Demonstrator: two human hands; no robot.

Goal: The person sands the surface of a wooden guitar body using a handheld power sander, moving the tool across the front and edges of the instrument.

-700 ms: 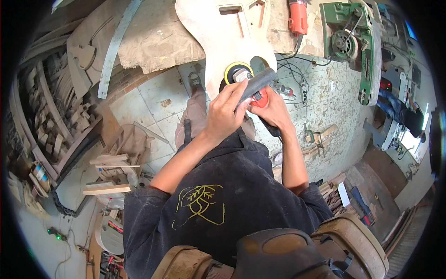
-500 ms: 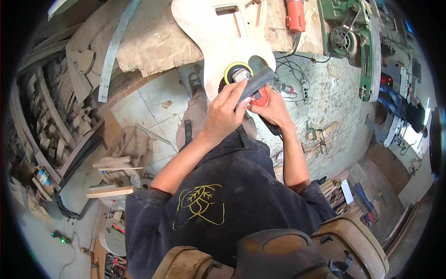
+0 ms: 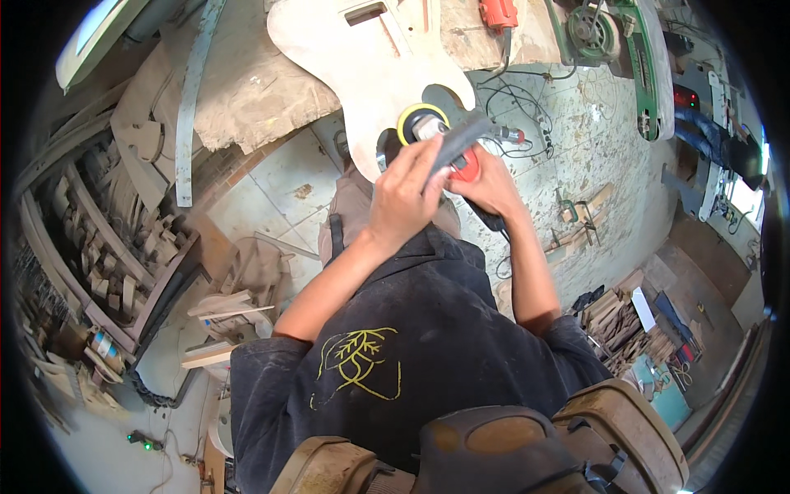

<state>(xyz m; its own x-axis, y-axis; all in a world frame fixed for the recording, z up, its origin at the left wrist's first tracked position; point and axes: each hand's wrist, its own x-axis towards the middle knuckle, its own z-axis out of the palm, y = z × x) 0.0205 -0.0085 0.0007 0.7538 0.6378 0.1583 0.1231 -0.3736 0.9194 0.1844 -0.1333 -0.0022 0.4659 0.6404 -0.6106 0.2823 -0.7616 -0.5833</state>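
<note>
A pale wooden guitar body (image 3: 370, 74) lies on the workbench, its narrower end reaching over the near edge. On that end is the yellow-rimmed pad of a red angle grinder (image 3: 467, 167), tilted up at its edge; whether it touches the wood is hard to tell. My left hand (image 3: 403, 185) wraps round the thick dark bar-shaped handle (image 3: 461, 140) in front of the grinder's head. My right hand (image 3: 492, 185) grips the red housing from the right, its fingers partly hidden behind the tool.
A worn board (image 3: 255, 99) covers the bench, with a metal strip (image 3: 196, 107) at left. A red power tool (image 3: 497, 15) and a green belt machine (image 3: 642, 74) stand far right. Cords (image 3: 527, 103) and a clamp (image 3: 580, 216) lie on the floor. Wood offcuts (image 3: 123, 247) fill the left side.
The whole view has shifted, so the guitar body and bench sit further left and higher. Both hands keep their hold on the grinder, which lies slightly nearer the body's tip.
</note>
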